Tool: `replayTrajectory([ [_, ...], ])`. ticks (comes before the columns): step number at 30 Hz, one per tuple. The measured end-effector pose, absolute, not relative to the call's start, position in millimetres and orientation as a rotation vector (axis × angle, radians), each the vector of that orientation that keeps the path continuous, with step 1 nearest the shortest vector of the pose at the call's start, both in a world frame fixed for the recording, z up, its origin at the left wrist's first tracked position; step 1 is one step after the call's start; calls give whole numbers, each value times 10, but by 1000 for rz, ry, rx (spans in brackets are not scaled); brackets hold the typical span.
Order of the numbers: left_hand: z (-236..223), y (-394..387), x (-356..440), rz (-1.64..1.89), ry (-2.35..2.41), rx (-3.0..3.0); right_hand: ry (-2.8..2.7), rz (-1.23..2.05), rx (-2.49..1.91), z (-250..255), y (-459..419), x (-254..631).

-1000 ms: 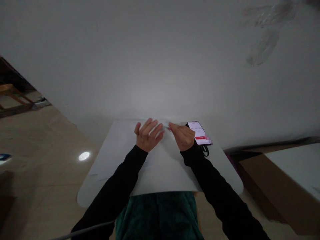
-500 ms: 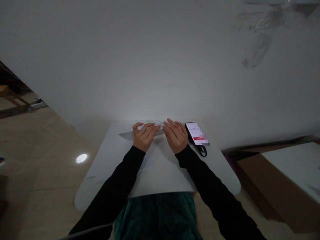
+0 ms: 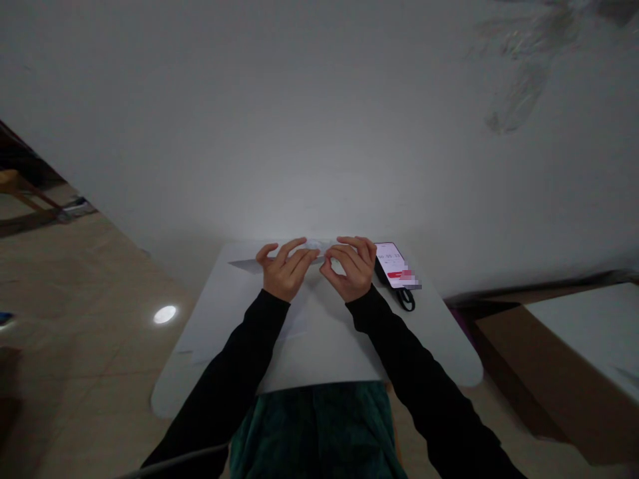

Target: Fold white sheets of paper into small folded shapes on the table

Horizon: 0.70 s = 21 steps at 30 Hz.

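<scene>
A sheet of white paper (image 3: 245,265), folded or bent, is held raised above the far part of the white table (image 3: 339,359). My left hand (image 3: 285,271) pinches its near edge, thumb hidden beneath, other fingers spread over it. Close beside it, my right hand (image 3: 351,267) pinches the paper's edge between thumb and index finger, the remaining fingers lifted. The fingertips of both hands nearly meet. More white paper (image 3: 214,319) lies flat on the table's left side.
A phone (image 3: 393,266) showing a timer lies right of my right hand, with a black strap loop (image 3: 406,299) below it. The wall (image 3: 319,133) rises right behind the table. A cardboard box (image 3: 559,379) stands at the right, a wooden stool (image 3: 20,189) far left.
My right thumb and index finger have closed into a pinch, where the fingers lay flatter before. My left fingers have spread a little, and the paper's left corner has shifted slightly left.
</scene>
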<state>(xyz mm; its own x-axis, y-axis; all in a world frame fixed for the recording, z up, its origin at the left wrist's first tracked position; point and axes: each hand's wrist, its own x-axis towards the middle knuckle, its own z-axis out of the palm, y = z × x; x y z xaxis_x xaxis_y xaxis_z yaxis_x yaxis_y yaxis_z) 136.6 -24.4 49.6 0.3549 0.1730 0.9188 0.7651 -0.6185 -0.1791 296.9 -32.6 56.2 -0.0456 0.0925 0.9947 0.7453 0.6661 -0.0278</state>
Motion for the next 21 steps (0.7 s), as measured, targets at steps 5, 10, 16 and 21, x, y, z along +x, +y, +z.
replayTrajectory([
  [5, 515, -251, 1339, -1233, -816, -1950, -1565, -572, -713, 527, -279, 3051],
  [10, 549, -202, 1214, -1279, -882, -1867, -1409, -511, -865, 556, -239, 3176],
  [16, 542, -227, 1173, -1313, -859, -1942, -1710, -541, -784, 568, -375, 2954],
  [21, 460, -217, 1193, -1369, -885, -1992, -1686, -630, -846, 486, -373, 2781],
])
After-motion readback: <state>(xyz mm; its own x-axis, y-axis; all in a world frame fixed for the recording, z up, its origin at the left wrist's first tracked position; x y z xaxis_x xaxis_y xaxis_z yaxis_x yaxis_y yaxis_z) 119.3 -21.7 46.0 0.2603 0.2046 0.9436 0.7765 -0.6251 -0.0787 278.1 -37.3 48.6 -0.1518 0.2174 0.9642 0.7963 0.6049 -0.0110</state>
